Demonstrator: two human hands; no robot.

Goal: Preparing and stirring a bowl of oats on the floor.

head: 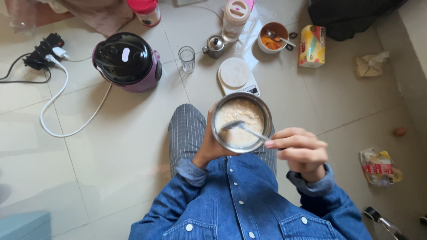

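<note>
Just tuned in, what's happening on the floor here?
A person sits on the tiled floor, the left hand holding a steel bowl of pale porridge-like mix. The right hand holds a spoon dipped in it. A kitchen scale, a glass and a purple cooker sit ahead.

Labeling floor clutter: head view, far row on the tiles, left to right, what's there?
Power strip → purple cooker with black lid → drinking glass → small metal pot → white bowl with spoon → tissue box → crumpled tissue.
</note>
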